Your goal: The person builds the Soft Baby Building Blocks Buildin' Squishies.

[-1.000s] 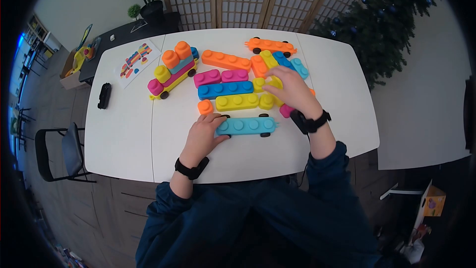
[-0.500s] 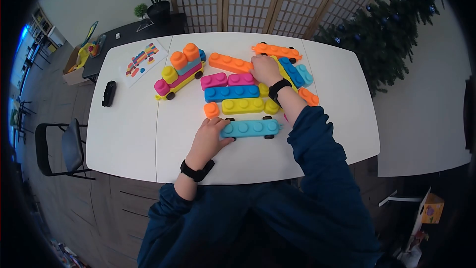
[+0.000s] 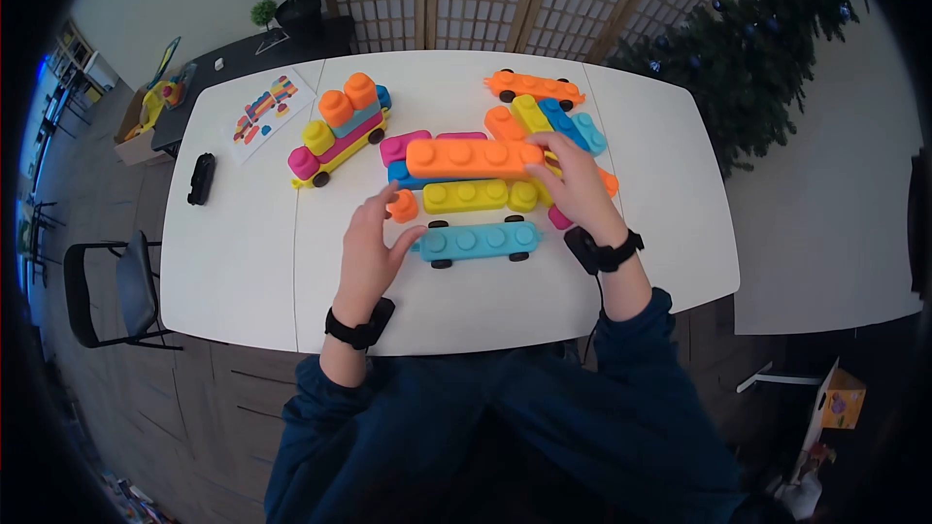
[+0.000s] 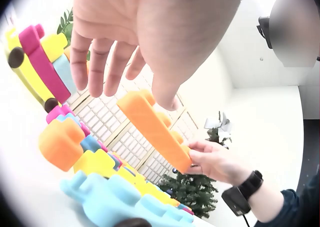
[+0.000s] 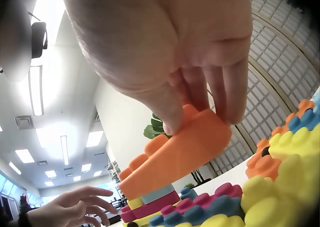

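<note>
My right hand pinches the right end of a long orange block between thumb and fingers. That block hangs in the air over the pink and blue blocks, its studs facing up, as the right wrist view shows from below. My left hand is spread, holding nothing, at the left end of a light-blue wheeled base. A small orange block sits just past its fingers. Between the base and the raised block lies a long yellow block.
At the back left stands a built wheeled car of stacked blocks. A picture sheet and a black object lie further left. An orange wheeled base is at the back right, near yellow, blue and light-blue blocks.
My right hand reached back to the long orange block, took its right end, and lifted it toward me. My left hand has let go of the light-blue base and opened beside it.
</note>
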